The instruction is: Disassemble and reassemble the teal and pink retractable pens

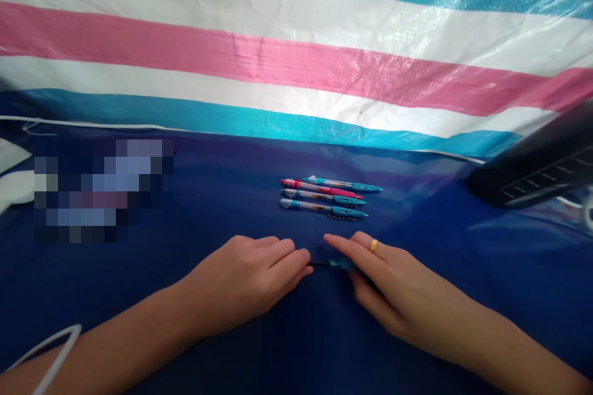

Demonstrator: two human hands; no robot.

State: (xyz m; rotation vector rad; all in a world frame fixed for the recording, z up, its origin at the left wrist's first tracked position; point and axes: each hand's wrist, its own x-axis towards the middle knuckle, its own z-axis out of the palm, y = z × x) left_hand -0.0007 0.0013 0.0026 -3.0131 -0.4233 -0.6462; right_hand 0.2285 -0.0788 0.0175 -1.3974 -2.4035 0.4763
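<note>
White cable: a white cable loops across the bottom left corner, right over the left arm.
Blurry bit: a pixelated patch sits on the navy tarp, no clue what's under it.
Left hand: the left hand is relaxed with its fingers loosely curled, holding nothing, fingertips just beside the pen's black tip.
Loose pen: a teal-and-black pen lies flat between the hands, one end tucked under the right hand.
Pen row: four pens lie side by side above the hands, one pink, three teal.
Right hand: the right hand, gold ring on one finger, is cupped over the pen, can't tell if it's actually gripping.
Far right: a dark ridged plastic thing pokes in, can't tell what.
Backdrop: a teal, white and pink striped tarp hangs behind it all.
</note>
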